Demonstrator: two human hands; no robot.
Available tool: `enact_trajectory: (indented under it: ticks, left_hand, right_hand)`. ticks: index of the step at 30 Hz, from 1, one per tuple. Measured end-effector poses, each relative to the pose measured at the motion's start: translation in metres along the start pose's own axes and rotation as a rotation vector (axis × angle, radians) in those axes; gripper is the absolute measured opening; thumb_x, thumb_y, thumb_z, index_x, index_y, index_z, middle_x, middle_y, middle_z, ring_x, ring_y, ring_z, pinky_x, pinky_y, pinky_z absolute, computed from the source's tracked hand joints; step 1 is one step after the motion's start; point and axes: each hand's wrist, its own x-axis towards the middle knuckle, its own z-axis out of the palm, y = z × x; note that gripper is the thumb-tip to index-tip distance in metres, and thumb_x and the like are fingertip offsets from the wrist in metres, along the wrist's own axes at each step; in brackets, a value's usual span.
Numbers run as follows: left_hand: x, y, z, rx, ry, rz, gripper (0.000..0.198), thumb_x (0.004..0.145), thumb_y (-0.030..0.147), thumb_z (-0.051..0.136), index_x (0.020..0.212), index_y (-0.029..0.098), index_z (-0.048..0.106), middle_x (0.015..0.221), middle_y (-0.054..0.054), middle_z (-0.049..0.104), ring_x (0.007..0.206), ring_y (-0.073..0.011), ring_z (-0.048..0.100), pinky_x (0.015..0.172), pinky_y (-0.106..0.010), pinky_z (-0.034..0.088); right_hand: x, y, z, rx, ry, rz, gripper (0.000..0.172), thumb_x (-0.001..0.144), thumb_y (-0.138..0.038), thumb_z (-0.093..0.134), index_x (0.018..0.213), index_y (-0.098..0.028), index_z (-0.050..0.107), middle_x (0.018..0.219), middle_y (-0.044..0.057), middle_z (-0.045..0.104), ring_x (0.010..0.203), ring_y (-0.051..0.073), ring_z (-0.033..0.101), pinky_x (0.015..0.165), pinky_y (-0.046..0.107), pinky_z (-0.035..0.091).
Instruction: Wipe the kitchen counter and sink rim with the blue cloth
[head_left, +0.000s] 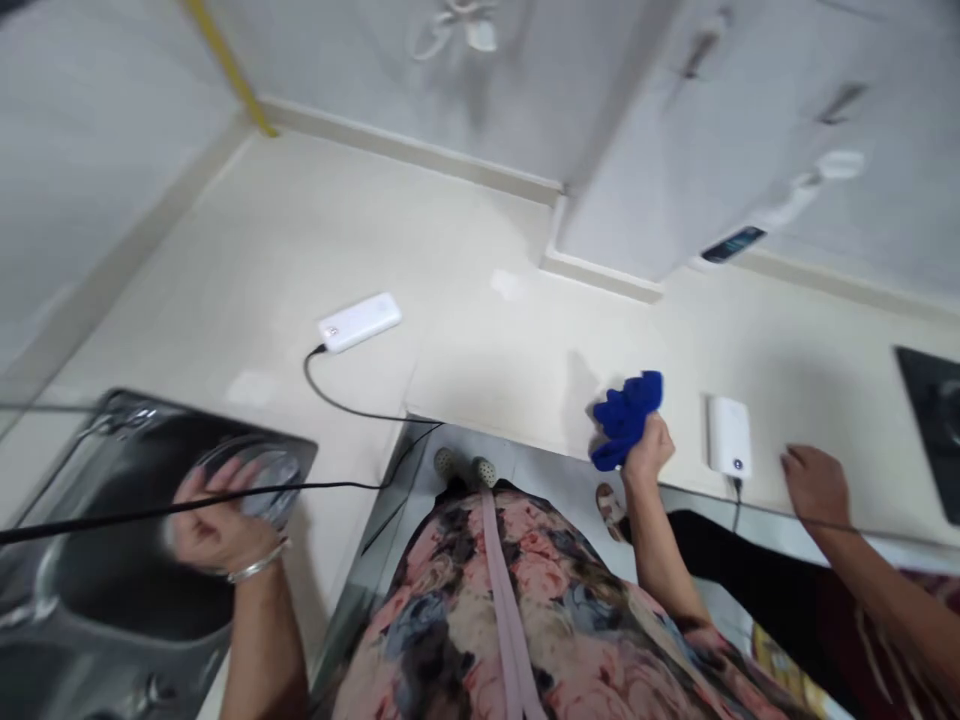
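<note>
My left hand (221, 515), with a bracelet at the wrist, is over the left side of the counter at the sink (142, 530). Its fingers curl against a round, shiny, see-through dish (281, 480), which overlaps the sink's right edge; blur hides its exact kind. A black cable passes across this hand. On the right, my right hand (649, 450) is closed around a bunched blue cloth (626, 415) just over the counter's front edge.
A white power bank (360, 322) with a black cable lies on the counter (465, 350). Another power bank (729, 435) lies at right, beside another person's hand (817, 485). A black stove (934, 420) is at far right. A wall pillar (622, 200) juts out behind.
</note>
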Motion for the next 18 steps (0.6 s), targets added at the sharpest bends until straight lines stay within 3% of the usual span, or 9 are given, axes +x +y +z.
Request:
enact_trajectory:
  ticks: [2, 4, 5, 8, 10, 13, 14, 16, 18]
  left_hand:
    - [-0.03, 0.028, -0.022, -0.069, 0.064, -0.035, 0.054, 0.08, 0.054, 0.064, 0.109, 0.009, 0.066, 0.081, -0.011, 0.074, 0.063, -0.0274, 0.071, 0.064, -0.045, 0.064]
    - [-0.062, 0.052, -0.039, -0.144, -0.057, -0.148, 0.048, 0.079, 0.054, 0.069, 0.102, 0.012, 0.067, 0.074, -0.009, 0.072, 0.058, -0.0263, 0.069, 0.057, -0.04, 0.061]
    - [-0.078, 0.061, -0.047, -0.147, -0.188, -0.235, 0.045, 0.084, 0.055, 0.07, 0.101, 0.013, 0.068, 0.072, -0.008, 0.071, 0.059, -0.0266, 0.07, 0.059, -0.04, 0.062]
    - [-0.112, 0.068, -0.07, -0.189, -0.365, -0.325, 0.042, 0.083, 0.058, 0.072, 0.088, 0.017, 0.067, 0.055, -0.003, 0.061, 0.049, -0.0254, 0.062, 0.051, -0.038, 0.058]
    - [-0.114, 0.059, -0.085, -0.166, -0.176, -0.253, 0.039, 0.08, 0.058, 0.067, 0.081, 0.019, 0.061, 0.052, -0.001, 0.055, 0.046, -0.0238, 0.059, 0.049, -0.036, 0.054]
    - [-0.093, 0.043, -0.111, -0.042, 0.346, -0.242, 0.031, 0.072, 0.05, 0.06, 0.083, 0.021, 0.055, 0.063, 0.0, 0.059, 0.059, -0.0219, 0.063, 0.056, -0.033, 0.054]
    - [-0.086, 0.04, -0.12, -0.036, 0.457, -0.282, 0.03, 0.068, 0.047, 0.061, 0.082, 0.022, 0.053, 0.064, 0.001, 0.057, 0.059, -0.0197, 0.061, 0.054, -0.029, 0.05]
    - [-0.08, 0.043, -0.14, -0.129, 0.485, -0.286, 0.031, 0.064, 0.045, 0.065, 0.075, 0.022, 0.048, 0.057, 0.005, 0.044, 0.049, -0.0138, 0.046, 0.047, -0.023, 0.039]
    - [-0.09, 0.054, -0.158, -0.25, 0.256, -0.252, 0.036, 0.07, 0.048, 0.067, 0.064, 0.022, 0.043, 0.049, 0.006, 0.03, 0.041, -0.0114, 0.029, 0.042, -0.023, 0.03]
  right_hand:
    - [-0.013, -0.032, 0.012, 0.194, -0.154, 0.027, 0.052, 0.097, -0.07, 0.056, 0.078, -0.022, 0.055, 0.073, 0.0, 0.058, 0.067, 0.018, 0.053, 0.063, 0.03, 0.049]
    - [-0.034, -0.066, 0.021, 0.253, -0.401, -0.026, 0.049, 0.097, -0.066, 0.06, 0.079, -0.021, 0.058, 0.071, -0.001, 0.056, 0.063, 0.016, 0.051, 0.058, 0.028, 0.045]
    - [-0.045, -0.082, 0.024, 0.258, -0.557, -0.077, 0.048, 0.097, -0.066, 0.063, 0.082, -0.021, 0.063, 0.07, -0.001, 0.056, 0.061, 0.015, 0.049, 0.055, 0.027, 0.044]
    - [-0.078, -0.123, 0.032, 0.31, -0.963, -0.247, 0.047, 0.096, -0.066, 0.066, 0.095, -0.02, 0.074, 0.071, 0.0, 0.06, 0.058, 0.015, 0.051, 0.055, 0.028, 0.046]
    - [-0.093, -0.141, 0.039, 0.389, -1.088, -0.298, 0.049, 0.099, -0.067, 0.062, 0.101, -0.02, 0.077, 0.074, 0.001, 0.063, 0.059, 0.016, 0.055, 0.056, 0.028, 0.048]
    - [-0.101, -0.152, 0.047, 0.452, -1.161, -0.285, 0.051, 0.104, -0.066, 0.054, 0.108, -0.021, 0.078, 0.071, 0.001, 0.063, 0.054, 0.015, 0.052, 0.052, 0.028, 0.046]
    - [-0.101, -0.153, 0.05, 0.453, -1.191, -0.294, 0.051, 0.104, -0.066, 0.054, 0.11, -0.021, 0.078, 0.071, 0.001, 0.064, 0.054, 0.015, 0.052, 0.053, 0.028, 0.047]
    - [-0.1, -0.157, 0.056, 0.457, -1.311, -0.362, 0.048, 0.106, -0.062, 0.054, 0.112, -0.021, 0.077, 0.078, 0.003, 0.069, 0.061, 0.017, 0.059, 0.062, 0.029, 0.054]
    - [-0.103, -0.164, 0.065, 0.493, -1.514, -0.472, 0.042, 0.108, -0.056, 0.054, 0.118, -0.021, 0.076, 0.089, 0.005, 0.074, 0.073, 0.019, 0.067, 0.072, 0.031, 0.058]
